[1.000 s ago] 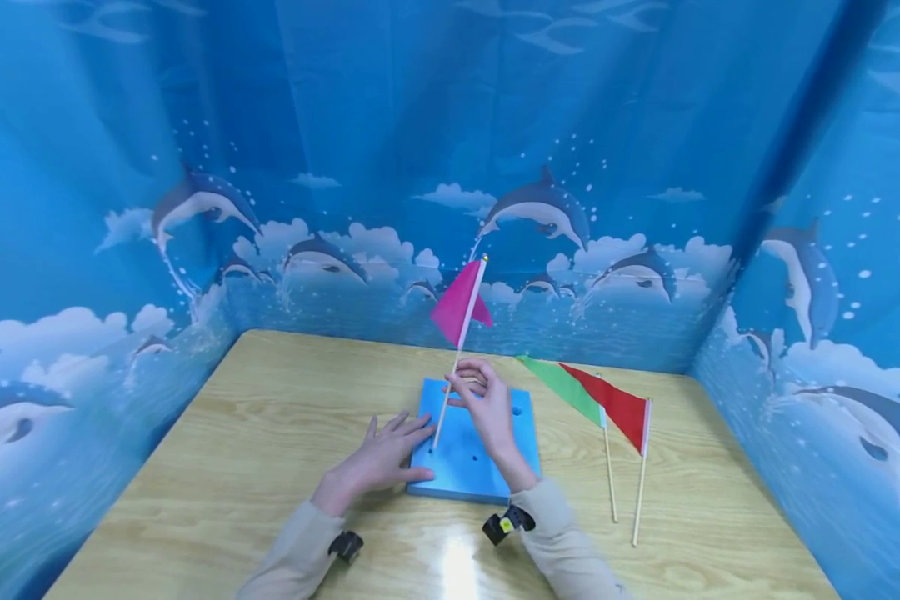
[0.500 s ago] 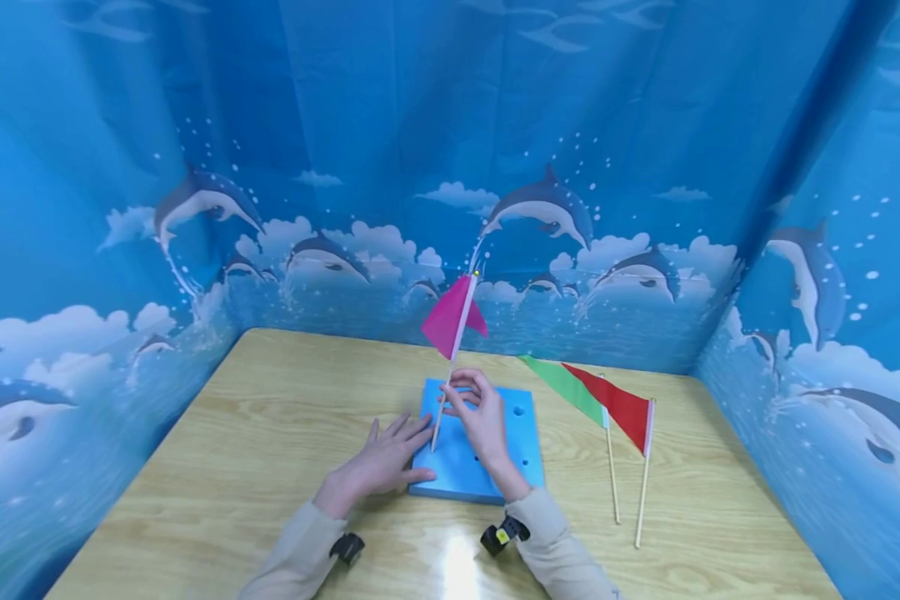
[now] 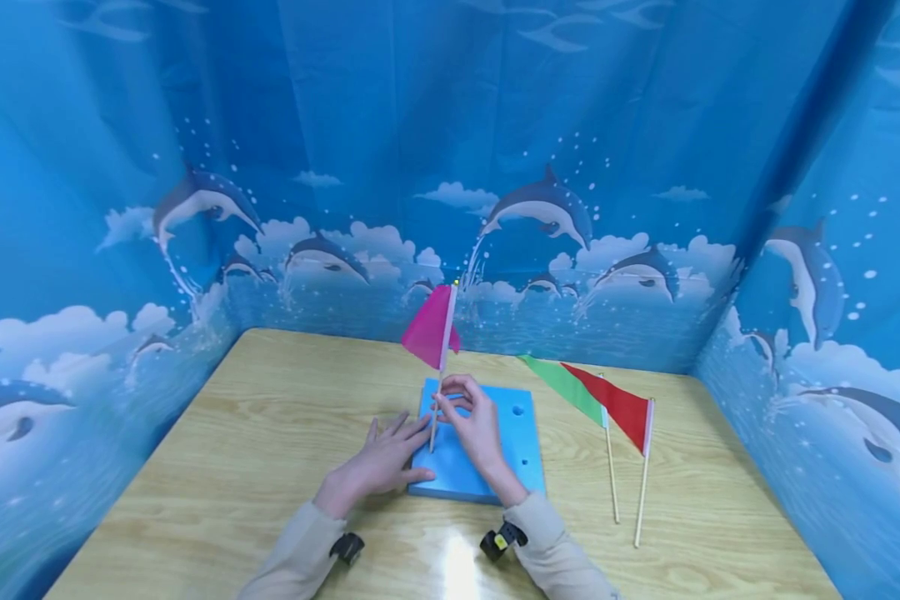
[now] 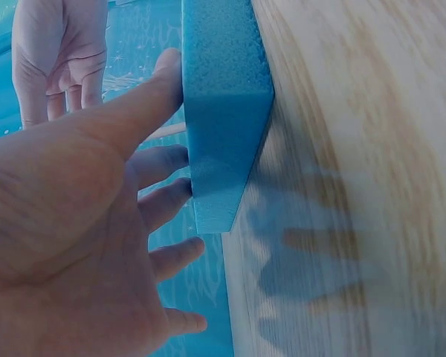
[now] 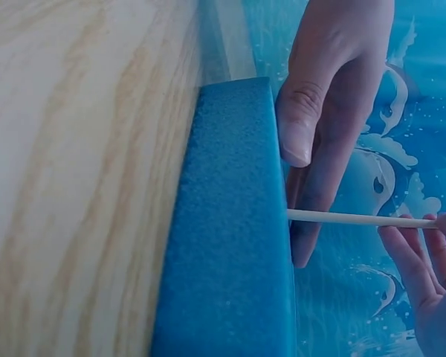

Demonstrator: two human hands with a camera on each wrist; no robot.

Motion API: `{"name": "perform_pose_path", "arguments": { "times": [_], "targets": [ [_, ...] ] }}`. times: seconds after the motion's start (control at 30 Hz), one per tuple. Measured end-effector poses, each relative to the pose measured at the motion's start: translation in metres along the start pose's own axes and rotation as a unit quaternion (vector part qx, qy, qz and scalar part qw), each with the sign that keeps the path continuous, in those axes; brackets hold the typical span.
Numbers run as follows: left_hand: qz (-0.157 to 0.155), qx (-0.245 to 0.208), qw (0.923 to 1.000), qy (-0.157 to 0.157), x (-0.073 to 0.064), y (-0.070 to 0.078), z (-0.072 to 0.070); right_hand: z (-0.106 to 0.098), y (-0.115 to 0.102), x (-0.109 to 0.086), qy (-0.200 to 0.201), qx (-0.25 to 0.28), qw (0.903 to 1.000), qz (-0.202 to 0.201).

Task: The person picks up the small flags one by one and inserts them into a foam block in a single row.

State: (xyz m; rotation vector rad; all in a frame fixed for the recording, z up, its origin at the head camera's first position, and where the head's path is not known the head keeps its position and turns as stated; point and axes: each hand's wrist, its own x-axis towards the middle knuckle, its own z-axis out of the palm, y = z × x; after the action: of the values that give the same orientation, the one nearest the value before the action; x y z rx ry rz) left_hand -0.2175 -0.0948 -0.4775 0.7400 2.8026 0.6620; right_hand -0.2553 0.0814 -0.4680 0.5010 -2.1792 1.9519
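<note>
My right hand (image 3: 477, 429) pinches the thin wooden stick (image 5: 357, 219) of a pink flag (image 3: 427, 327) between thumb and fingers. The stick stands nearly upright, its lower end at the left part of a blue foam block (image 3: 512, 450) with holes in its top. In the right wrist view the stick meets the block's top face. My left hand (image 3: 378, 463) lies with fingers spread along the block's left edge, thumb and some fingertips on its top. The left wrist view shows its thumb and fingers (image 4: 167, 202) straight against the block.
To the right of the block, a green flag (image 3: 570, 390) and a red flag (image 3: 618, 408) lie on the wooden table (image 3: 285, 400), their sticks toward me. A blue dolphin-print curtain (image 3: 390, 167) encloses the back and sides.
My right hand has moved down and slightly left with the pink flag, and the flag has tilted closer to upright. The left hand stays on the block.
</note>
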Motion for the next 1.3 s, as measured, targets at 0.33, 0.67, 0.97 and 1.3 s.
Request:
{"name": "perform_pose_path", "arguments": {
  "times": [0.33, 0.67, 0.97, 1.3],
  "targets": [
    [-0.007, -0.006, 1.0, -0.001, 0.001, -0.002, 0.002, 0.003, -0.005, -0.005, -0.008, -0.019, 0.9998, 0.002],
    [-0.005, -0.017, 0.9998, 0.002, 0.0, -0.002, 0.0, 0.005, -0.035, -0.013, 0.008, -0.023, 0.9997, -0.006],
    [-0.01, -0.018, 0.9998, 0.0, 0.0, 0.0, -0.001, 0.005, -0.033, -0.013, 0.015, -0.017, 0.9997, 0.008],
    [-0.007, -0.015, 0.9999, -0.002, -0.001, 0.0, -0.002, 0.004, -0.034, -0.015, 0.016, -0.005, 0.9996, 0.023]
  ]
}}
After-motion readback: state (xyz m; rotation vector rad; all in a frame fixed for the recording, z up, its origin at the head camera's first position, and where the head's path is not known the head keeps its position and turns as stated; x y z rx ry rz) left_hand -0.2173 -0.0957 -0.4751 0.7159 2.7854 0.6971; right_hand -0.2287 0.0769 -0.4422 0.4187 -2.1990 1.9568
